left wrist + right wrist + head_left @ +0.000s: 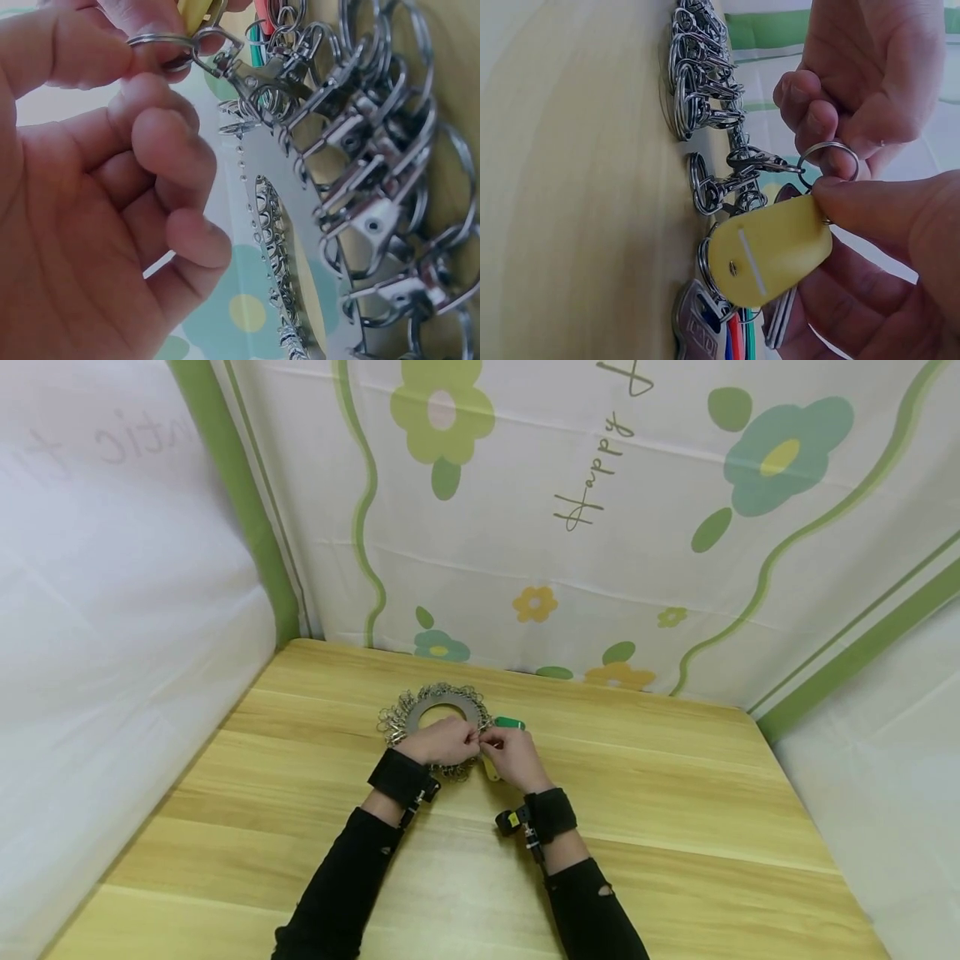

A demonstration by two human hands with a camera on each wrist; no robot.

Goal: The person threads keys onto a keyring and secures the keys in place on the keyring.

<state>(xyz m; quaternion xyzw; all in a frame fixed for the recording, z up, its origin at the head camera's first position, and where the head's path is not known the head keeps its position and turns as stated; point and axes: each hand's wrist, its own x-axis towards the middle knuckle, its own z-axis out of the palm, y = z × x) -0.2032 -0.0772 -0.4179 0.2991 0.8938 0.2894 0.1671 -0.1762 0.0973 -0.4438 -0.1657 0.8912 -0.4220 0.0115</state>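
Note:
On the wooden table lies a grey ring-shaped disc with several metal snap clasps hooked round its rim. My left hand pinches a small split ring joined to one clasp on the disc's near right rim. My right hand meets it there and pinches a yellow plastic key tag at its top, where it hangs on the same split ring. Both hands touch at the fingertips.
A green tag lies on the table just right of the disc. A grey tag and red, green and blue ones sit beside the yellow one. Flowered cloth walls close in the table at the back and sides.

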